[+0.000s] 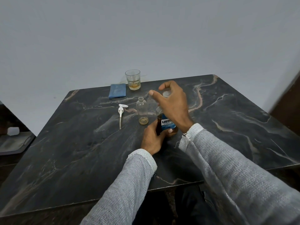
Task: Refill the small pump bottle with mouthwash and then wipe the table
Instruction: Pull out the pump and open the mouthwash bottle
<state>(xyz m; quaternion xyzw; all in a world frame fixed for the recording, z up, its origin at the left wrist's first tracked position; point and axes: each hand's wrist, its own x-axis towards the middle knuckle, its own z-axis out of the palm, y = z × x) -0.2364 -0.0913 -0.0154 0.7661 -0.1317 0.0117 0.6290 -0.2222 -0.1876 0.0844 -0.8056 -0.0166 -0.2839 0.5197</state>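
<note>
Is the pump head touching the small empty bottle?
Apart. The head view shows the pump head lying on bare table left of the small bottle.

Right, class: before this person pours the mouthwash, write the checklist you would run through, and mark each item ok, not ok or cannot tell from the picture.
1. Small pump bottle upright with its neck open: ok.
2. Pump head off and lying on the table, left of the small bottle: ok.
3. Mouthwash bottle steadied: ok, the left hand has a grip on its lower body.
4. Mouthwash cap removed: cannot tell, the right hand covers the top.
5. Blue cloth ready for wiping: ok, folded at the far edge beside the glass.
6. Small bottle empty: ok, only a yellowish trace at its base.
</note>
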